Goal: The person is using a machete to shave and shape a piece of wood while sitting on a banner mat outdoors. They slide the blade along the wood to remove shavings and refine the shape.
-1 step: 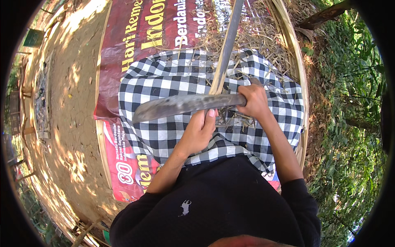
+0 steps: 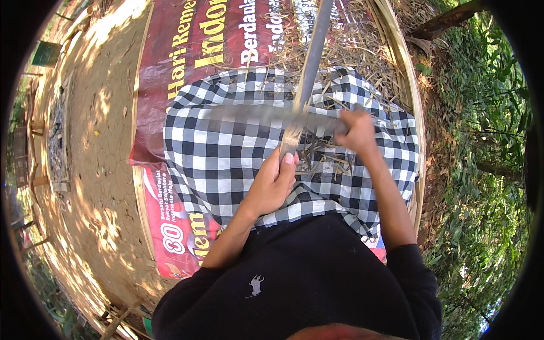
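Observation:
My left hand (image 2: 274, 180) is closed round the near end of a long wooden stick (image 2: 313, 67), its thumb lying along it. The stick slants away from me, past the upper edge of the view; it is dark grey on one side and pale where bare wood shows. My right hand (image 2: 356, 131) grips the handle of a machete (image 2: 255, 115). Smeared by motion, the blade points left and crosses the stick just beyond my left hand. A black-and-white checked cloth (image 2: 221, 146) is spread over my lap beneath both hands, with dark and pale shavings (image 2: 324, 160) on it.
A red printed banner (image 2: 156, 79) covers the surface beneath, edged by pale slats (image 2: 409, 73) on the right. More shavings (image 2: 362, 48) litter its far right part. Bare ground (image 2: 102, 141) lies left; leafy plants (image 2: 481, 113) grow at the right.
The machete and my right hand have moved farther away along the stick, and the blade is more blurred. More pale wood shows near my left hand, which has stayed nearly in place.

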`<state>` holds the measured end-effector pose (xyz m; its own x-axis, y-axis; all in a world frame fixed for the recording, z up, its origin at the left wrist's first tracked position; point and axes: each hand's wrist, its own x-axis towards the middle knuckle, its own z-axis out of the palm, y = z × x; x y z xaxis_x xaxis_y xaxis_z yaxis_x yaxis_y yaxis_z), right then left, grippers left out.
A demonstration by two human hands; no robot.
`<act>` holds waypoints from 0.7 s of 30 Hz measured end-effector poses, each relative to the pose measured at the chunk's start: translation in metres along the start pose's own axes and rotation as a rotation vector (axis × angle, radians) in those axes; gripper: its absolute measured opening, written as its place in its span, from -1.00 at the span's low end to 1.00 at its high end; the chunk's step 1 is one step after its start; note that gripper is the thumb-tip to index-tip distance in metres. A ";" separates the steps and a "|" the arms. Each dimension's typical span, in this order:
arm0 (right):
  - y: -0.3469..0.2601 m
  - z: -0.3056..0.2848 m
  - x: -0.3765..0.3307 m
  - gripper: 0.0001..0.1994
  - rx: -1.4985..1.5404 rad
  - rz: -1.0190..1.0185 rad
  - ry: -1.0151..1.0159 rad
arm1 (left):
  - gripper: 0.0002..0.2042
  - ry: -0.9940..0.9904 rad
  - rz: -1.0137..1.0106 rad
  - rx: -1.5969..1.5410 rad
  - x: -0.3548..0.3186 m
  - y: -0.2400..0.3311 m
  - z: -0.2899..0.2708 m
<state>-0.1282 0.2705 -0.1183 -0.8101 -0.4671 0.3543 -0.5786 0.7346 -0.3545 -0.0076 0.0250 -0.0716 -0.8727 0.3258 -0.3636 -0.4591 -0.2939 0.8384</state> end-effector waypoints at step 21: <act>-0.051 -0.032 -0.020 -0.81 0.030 0.228 -0.228 | -0.68 -0.084 -0.066 -0.091 0.006 0.006 -0.007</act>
<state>-0.0796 0.2581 -0.0798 -0.9174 -0.3934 0.0609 -0.3799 0.8196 -0.4290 -0.0166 0.0187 -0.0720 -0.8251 0.4199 -0.3780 -0.5311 -0.3484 0.7724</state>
